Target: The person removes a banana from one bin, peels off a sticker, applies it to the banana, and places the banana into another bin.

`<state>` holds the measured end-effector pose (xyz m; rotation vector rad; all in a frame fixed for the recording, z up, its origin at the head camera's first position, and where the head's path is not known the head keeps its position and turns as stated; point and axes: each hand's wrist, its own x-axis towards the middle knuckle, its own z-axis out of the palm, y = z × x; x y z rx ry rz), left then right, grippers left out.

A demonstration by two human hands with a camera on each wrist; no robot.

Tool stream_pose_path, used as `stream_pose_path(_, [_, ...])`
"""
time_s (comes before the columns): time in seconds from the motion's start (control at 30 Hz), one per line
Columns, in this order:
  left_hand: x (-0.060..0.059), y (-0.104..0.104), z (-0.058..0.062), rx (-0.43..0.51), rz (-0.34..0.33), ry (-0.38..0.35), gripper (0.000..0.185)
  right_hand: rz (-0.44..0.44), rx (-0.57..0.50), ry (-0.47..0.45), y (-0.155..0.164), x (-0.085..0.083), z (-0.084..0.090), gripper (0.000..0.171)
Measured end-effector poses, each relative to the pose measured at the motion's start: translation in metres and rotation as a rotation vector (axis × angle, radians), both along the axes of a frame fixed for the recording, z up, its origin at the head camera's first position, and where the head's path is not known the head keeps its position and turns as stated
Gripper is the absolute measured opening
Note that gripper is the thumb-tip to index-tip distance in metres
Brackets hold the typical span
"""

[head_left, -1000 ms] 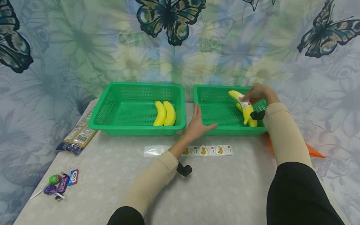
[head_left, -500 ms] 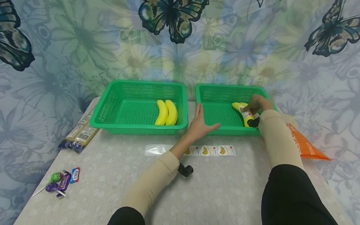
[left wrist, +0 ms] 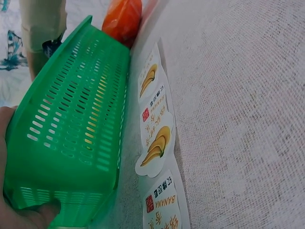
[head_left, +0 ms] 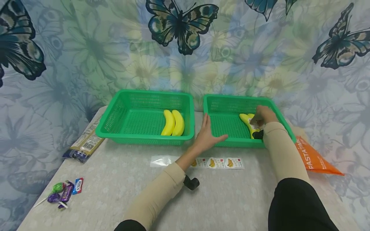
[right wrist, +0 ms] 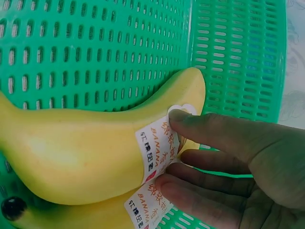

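labelled banana (right wrist: 76, 148) down in the right basket (head_left: 237, 143)

a second ago it is held up, tilted, over the second banana (right wrist: 81, 215); now it lies in the basket beside it. the right hand (head_left: 266, 115) has its thumb pressed on the label (right wrist: 155, 152) and its fingers bent along the lower edge, so the grasp looks not yet let go. the left hand (head_left: 206, 138), fingers straight and spread, stays at the basket's left end. setting this one down therefore seems nearly done; two bananas (head_left: 178, 123) lie in the left basket (head_left: 144, 140), no labels showing.
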<state>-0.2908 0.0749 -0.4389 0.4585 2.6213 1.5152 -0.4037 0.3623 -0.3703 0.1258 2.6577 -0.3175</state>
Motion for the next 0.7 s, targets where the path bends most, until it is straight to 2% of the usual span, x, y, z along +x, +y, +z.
stream_pose_path(0.2, [0.003,0.0,0.001,-0.004,-0.002,-0.006,0.116,0.004,-0.004,0.016,0.004,0.003,-0.004,0.035])
stream_pose_path(0.3, [0.012,-0.004,0.009,-0.002,0.0,-0.006,0.114,-0.011,-0.007,0.0,0.007,0.004,-0.007,0.031])
stream_pose_path(0.4, [0.027,-0.014,0.026,-0.006,0.004,-0.001,0.111,-0.02,-0.017,-0.019,0.009,0.004,-0.006,0.026])
stream_pose_path(0.5, [0.047,-0.032,0.049,-0.065,-0.014,0.015,0.109,-0.018,-0.029,-0.034,0.009,0.001,-0.003,0.025])
stream_pose_path(0.6, [0.064,-0.061,0.068,-0.16,-0.045,0.044,0.104,-0.011,-0.027,-0.041,0.007,-0.002,-0.003,0.027])
stream_pose_path(0.7, [0.067,-0.101,0.081,-0.24,-0.04,0.097,0.097,-0.014,-0.032,-0.05,0.005,-0.003,-0.004,0.028])
